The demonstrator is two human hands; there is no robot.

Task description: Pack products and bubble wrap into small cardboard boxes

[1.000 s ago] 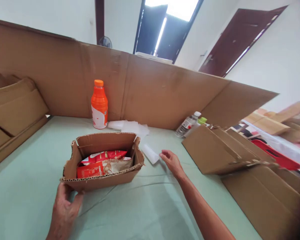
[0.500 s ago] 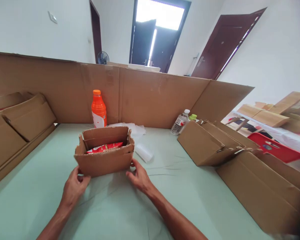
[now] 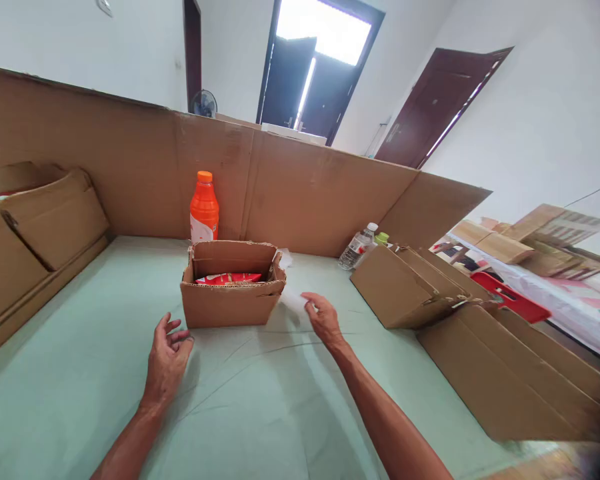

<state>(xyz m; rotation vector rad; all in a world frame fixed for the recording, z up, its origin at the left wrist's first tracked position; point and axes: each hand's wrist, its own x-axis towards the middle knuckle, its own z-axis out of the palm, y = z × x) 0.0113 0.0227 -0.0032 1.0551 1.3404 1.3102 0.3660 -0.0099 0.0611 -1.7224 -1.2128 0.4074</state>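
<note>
Left hand (image 3: 167,363), box (image 3: 233,310) and right hand (image 3: 324,321) on green cloth (image 3: 240,413).
At left, brown cartons (image 3: 55,223); next, left hand empty, released, fingers loosely curled, just beside the box's near left corner; beyond the box, on the far side, orange bottle (image 3: 205,207), upright; box open-topped, upright, with red packet (image 3: 230,279) inside; to its right, blurred plastic (image 3: 293,303) at the right hand's fingertips, impossible to tell whether pinched or merely touched; farther right, clear bottle (image 3: 359,248) beside more cartons (image 3: 405,290).
</note>
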